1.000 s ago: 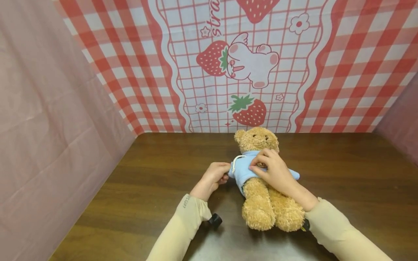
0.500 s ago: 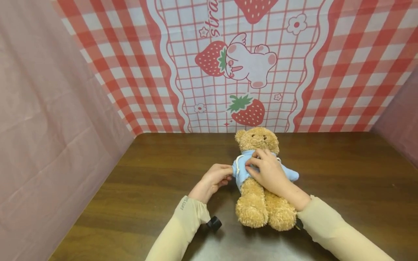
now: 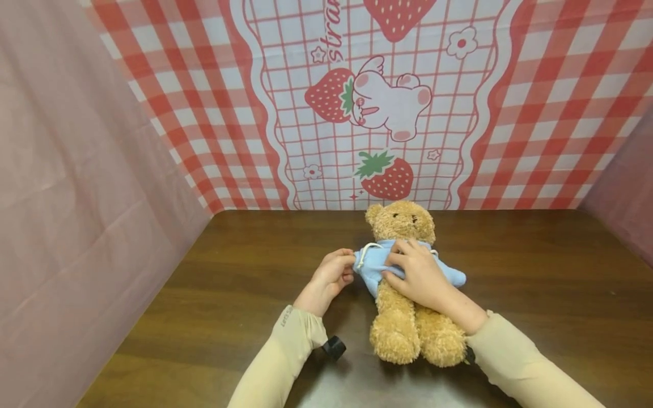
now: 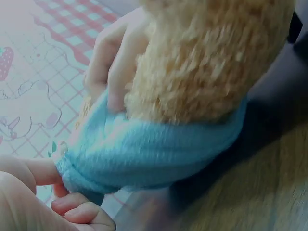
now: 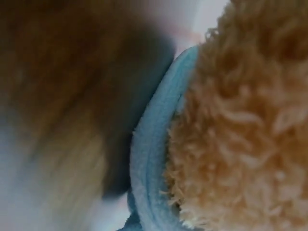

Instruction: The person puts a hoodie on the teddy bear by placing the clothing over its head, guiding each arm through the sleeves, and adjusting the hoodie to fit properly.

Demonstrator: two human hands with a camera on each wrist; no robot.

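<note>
A tan teddy bear [image 3: 395, 323] lies on its back, head toward the far edge, dressed in a light blue hoodie [image 3: 374, 265] with white cords. My left hand [image 3: 329, 279] pinches the end of the hoodie's left-side sleeve between thumb and fingers; the left wrist view shows this sleeve cuff [image 4: 72, 175] up close. Across the bear's belly, my right hand [image 3: 423, 276] grips the hoodie's front with bent fingers and covers part of it. The right wrist view holds blurred brown fur [image 5: 250, 130] beside the blue hem [image 5: 151, 159]; no fingers show there.
The bear lies on a dark brown wooden table [image 3: 245, 272]. A red and white strawberry-print cloth [image 3: 316, 136] hangs behind the far edge, and a pink curtain [image 3: 92, 198] hangs at the left. A black wrist camera [image 3: 334, 348] sits below my left sleeve.
My left hand has drawn the sleeve slightly outward to the left since half a second ago. The bear's legs and my right hand shifted a little left over the second.
</note>
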